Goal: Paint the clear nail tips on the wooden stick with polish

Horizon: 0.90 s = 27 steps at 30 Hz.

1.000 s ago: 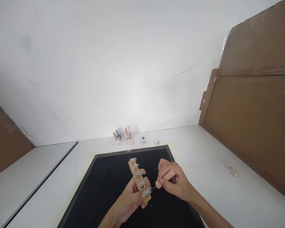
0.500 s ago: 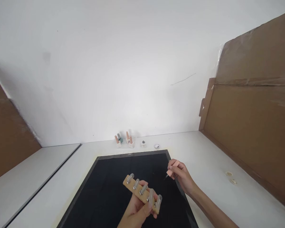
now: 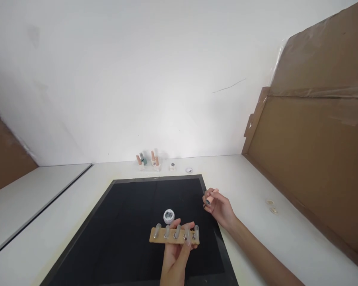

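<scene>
My left hand [image 3: 176,252] grips a tan wooden strip [image 3: 173,234] that carries several clear false nails, held level over a black mat [image 3: 128,222]. A small round white jar [image 3: 168,216] sits on the mat just behind the strip. My right hand [image 3: 218,205] is closed on a small peach-handled brush [image 3: 209,197] near the mat's right edge, apart from the strip.
Several small nail polish bottles [image 3: 147,159] and two small pots [image 3: 180,168] stand on the white table by the wall. A large cardboard sheet [image 3: 313,159] leans at the right. Two small round discs [image 3: 272,206] lie on the table at the right.
My left hand turned the strip from upright to level. My right hand drew away to the right with the brush. The white jar has come into view.
</scene>
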Available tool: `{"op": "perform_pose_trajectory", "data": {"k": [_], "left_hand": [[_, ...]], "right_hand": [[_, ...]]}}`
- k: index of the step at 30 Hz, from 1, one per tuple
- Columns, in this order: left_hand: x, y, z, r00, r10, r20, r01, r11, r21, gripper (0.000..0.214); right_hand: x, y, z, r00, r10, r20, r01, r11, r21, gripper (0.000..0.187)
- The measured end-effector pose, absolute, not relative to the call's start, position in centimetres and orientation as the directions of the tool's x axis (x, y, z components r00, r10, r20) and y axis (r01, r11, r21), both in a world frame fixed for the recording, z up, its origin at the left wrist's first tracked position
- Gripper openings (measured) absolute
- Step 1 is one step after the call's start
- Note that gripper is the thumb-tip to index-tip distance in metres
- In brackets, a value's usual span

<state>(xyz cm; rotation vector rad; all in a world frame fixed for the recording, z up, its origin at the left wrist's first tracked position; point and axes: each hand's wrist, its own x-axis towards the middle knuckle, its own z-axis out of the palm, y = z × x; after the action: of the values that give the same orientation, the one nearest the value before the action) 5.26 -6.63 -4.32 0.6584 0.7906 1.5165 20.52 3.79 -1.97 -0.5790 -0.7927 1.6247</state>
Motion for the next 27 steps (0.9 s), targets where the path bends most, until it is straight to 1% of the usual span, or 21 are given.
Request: {"op": "perform_pose_trajectory", "data": {"k": [6,11,15,18,22,27], "left_hand": [[4.6,-8.0,-5.3,-0.203,0.978,-0.042,-0.552,-0.079,0.83,0.048],[4.3,-8.5,-5.9,-0.275,0.949,-0.151,-0.549,-0.027,0.835,0.052],[4.3,-8.6,-5.9,-0.256,0.95,-0.179,-0.559,0.006,0.829,0.055],[4.4,-8.8,-5.6,-0.238,0.954,-0.181,-0.542,0.024,0.84,0.053],[4.3,-9.2,-4.8,-0.215,0.948,-0.235,-0.537,0.086,0.839,0.05],[3.9,-9.5,-4.1,-0.176,0.951,-0.253,-0.533,0.124,0.837,0.049]], "right_hand": [[20.6,3.7,-2.4,-0.21,0.977,0.046,-0.67,-0.109,-0.734,0.009],[20.9,3.6,-2.3,-0.195,0.98,0.048,-0.681,-0.1,-0.725,0.008],[21.1,3.4,-2.1,-0.181,0.982,0.059,-0.692,-0.085,-0.717,0.008],[21.1,3.3,-1.8,-0.177,0.982,0.068,-0.697,-0.076,-0.713,0.007],[21.1,3.4,-1.3,-0.178,0.98,0.084,-0.704,-0.067,-0.707,0.006],[20.6,3.4,-1.4,-0.205,0.974,0.095,-0.694,-0.076,-0.716,0.006]]}}
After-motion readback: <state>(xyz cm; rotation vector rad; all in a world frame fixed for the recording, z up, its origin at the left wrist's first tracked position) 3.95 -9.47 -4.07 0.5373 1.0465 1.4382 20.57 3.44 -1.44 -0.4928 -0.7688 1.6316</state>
